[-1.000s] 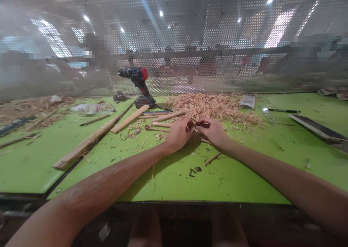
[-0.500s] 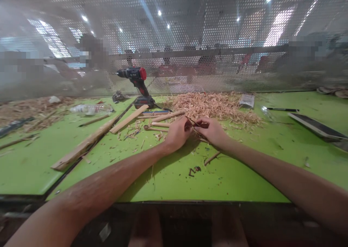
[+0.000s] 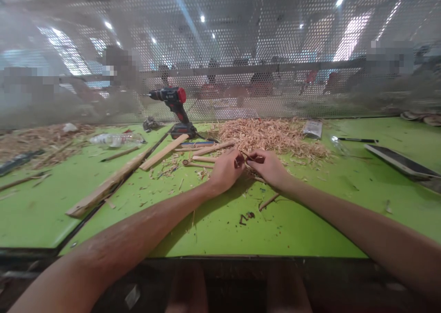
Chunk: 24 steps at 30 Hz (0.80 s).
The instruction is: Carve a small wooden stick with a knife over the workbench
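Close together over the middle of the green table [image 3: 220, 230], both of my hands work with fingers drawn in. My right hand [image 3: 270, 167] pinches a thin dark brown stick [image 3: 247, 156] that points toward the left. Curled fingers of my left hand [image 3: 225, 170] sit just beside it; whatever they hold is hidden. Under and left of the left hand lie thin wooden sticks [image 3: 204, 159], one with a round end. Another short stick [image 3: 268, 202] rests below my right hand. Small dark scraps [image 3: 246, 218] lie nearer to me.
A cordless drill [image 3: 177, 111] stands behind a flat wood strip [image 3: 164, 152] and a long wooden bar [image 3: 106, 187]. Curly wood shavings [image 3: 265, 134] are heaped beyond my hands. A phone-like slab [image 3: 403, 160] and a pen [image 3: 358, 140] lie right. Perforated sheeting [image 3: 234, 42] rises behind.
The thin stick shows less of its far end near the left fingers, and both hands have shifted only slightly. Everything on the table stays put.
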Motion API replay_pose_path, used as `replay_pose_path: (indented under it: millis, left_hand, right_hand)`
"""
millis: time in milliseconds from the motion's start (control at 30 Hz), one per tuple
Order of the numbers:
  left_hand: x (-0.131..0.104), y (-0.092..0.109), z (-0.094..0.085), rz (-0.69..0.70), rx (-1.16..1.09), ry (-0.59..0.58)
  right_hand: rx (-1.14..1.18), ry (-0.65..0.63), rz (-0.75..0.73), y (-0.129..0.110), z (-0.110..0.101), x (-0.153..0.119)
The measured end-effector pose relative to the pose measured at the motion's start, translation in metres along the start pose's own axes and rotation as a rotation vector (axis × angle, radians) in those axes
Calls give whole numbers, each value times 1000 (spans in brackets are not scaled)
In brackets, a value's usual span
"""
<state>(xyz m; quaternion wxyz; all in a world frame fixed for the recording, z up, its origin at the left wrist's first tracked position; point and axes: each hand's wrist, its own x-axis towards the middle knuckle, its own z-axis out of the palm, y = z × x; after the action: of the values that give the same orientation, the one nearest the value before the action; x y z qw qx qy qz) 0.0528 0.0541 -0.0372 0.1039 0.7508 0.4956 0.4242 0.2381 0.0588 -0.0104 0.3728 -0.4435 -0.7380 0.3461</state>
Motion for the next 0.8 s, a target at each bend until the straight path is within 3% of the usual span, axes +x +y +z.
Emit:
replay_pose_path:
  millis: [267,800]
  left_hand:
    - [0,2,-4,-15,15,0]
    - [0,-2,-1,33,19,40]
  right_hand:
    - [85,-43,34,-7,-1,-2]
    - [21,35,-17,-5,-1,-1]
